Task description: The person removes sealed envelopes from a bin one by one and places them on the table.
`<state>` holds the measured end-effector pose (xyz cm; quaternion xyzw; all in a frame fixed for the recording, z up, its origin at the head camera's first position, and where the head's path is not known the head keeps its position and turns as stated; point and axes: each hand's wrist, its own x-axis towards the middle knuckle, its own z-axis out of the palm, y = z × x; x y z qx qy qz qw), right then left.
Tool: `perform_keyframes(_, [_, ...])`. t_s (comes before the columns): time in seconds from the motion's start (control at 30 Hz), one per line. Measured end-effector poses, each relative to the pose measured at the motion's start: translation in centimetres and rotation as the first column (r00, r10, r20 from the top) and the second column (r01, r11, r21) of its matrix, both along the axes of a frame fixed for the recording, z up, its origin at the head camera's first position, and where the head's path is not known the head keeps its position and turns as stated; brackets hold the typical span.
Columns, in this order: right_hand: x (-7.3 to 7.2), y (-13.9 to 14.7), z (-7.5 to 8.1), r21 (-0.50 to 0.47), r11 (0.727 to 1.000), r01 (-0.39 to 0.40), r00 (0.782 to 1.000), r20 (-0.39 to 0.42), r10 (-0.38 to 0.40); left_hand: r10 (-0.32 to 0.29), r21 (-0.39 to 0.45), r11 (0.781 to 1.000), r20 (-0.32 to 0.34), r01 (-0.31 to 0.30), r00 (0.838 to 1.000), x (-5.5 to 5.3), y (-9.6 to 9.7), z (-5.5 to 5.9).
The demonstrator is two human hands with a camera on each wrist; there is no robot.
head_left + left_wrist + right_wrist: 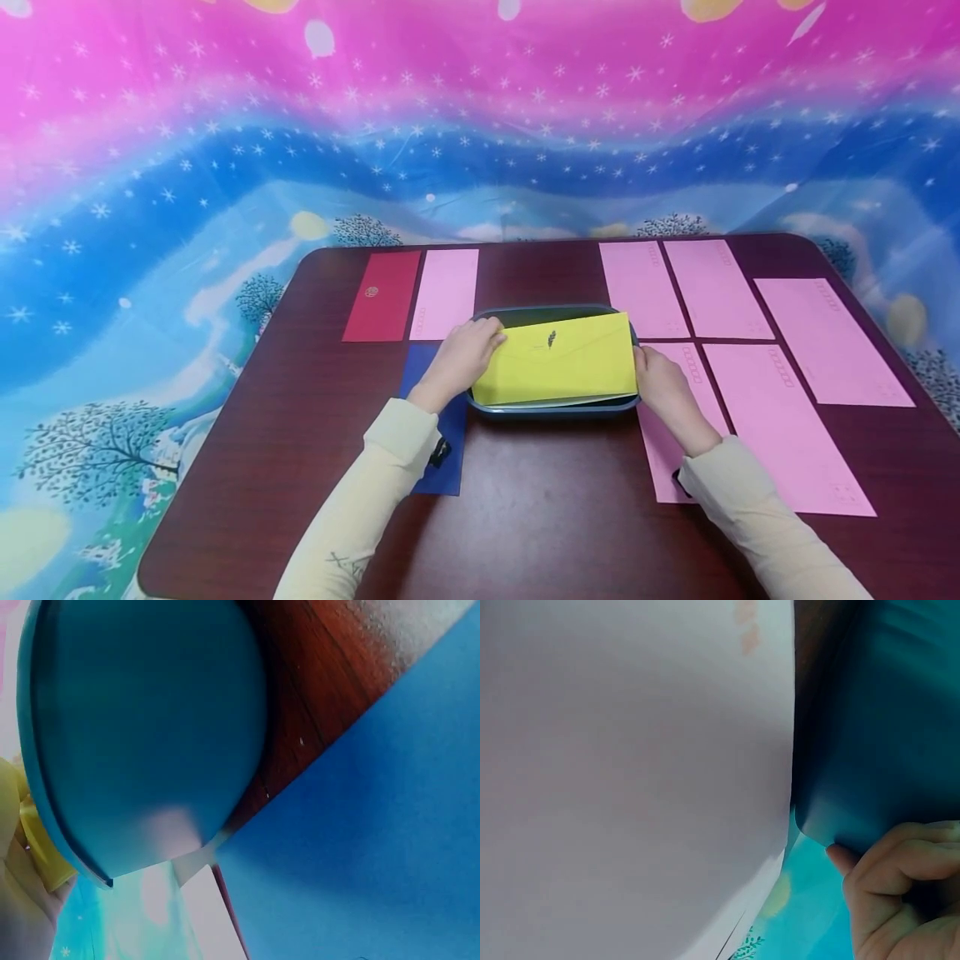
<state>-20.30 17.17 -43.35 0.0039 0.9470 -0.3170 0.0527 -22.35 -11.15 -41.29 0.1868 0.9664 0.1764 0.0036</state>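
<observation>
A yellow envelope [558, 367] with a small dark sprig print lies tilted in the mouth of a dark teal bin [551, 411]. My left hand [468, 354] pinches the envelope's left end; in the left wrist view that hand [22, 877] shows at the lower left, beside the bin's wall [150, 720]. At the opposite end of the bin, my right hand [667, 387] grips the rim. Its curled fingers [900, 870] meet the bin's corner in the right wrist view. Whatever lies under the envelope is mostly hidden.
Left of the bin are a red envelope [382, 296], a pink envelope [446, 292] and a blue envelope [438, 450], partly beneath my left arm. Several pink envelopes [783, 425] lie to the right, one partly covered by my right arm. A patterned cloth [480, 125] hangs behind the brown table [300, 433].
</observation>
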Motion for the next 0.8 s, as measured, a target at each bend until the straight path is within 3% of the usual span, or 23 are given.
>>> perform_keyframes(0.1, [0.1, 0.0, 0.0, -0.005, 1.000, -0.002, 1.000, 0.001, 0.002, 0.006, 0.032, 0.999, -0.015, -0.006, 1.000, 0.2, -0.1, 0.1])
perform_keyframes(0.23, [0.2, 0.0, 0.1, -0.013, 1.000, -0.004, 1.000, 0.000, 0.004, 0.008, 0.046, 0.999, -0.085, -0.004, 0.996, 0.8, -0.3, 0.4])
perform_keyframes(0.37, [0.2, 0.0, 0.1, -0.015, 1.000, -0.008, 1.000, 0.010, 0.008, 0.020, 0.036, 0.999, -0.179, -0.014, 0.984, 1.4, -0.4, 0.7])
perform_keyframes(0.57, [0.2, 0.1, 0.2, -0.013, 1.000, -0.017, 1.000, 0.009, 0.017, 0.041, 0.043, 0.999, -0.231, -0.032, 0.972, 2.0, -0.4, 1.2])
perform_keyframes(0.7, [0.2, 0.1, 0.1, -0.004, 1.000, -0.022, 1.000, -0.004, 0.022, 0.083, 0.084, 0.995, -0.265, -0.062, 0.961, 2.2, -0.6, 1.8])
perform_keyframes(0.8, [0.2, 0.0, 0.1, -0.004, 1.000, -0.025, 1.000, 0.003, 0.025, 0.146, 0.171, 0.980, -0.281, -0.100, 0.949, 2.3, -1.0, 2.3])
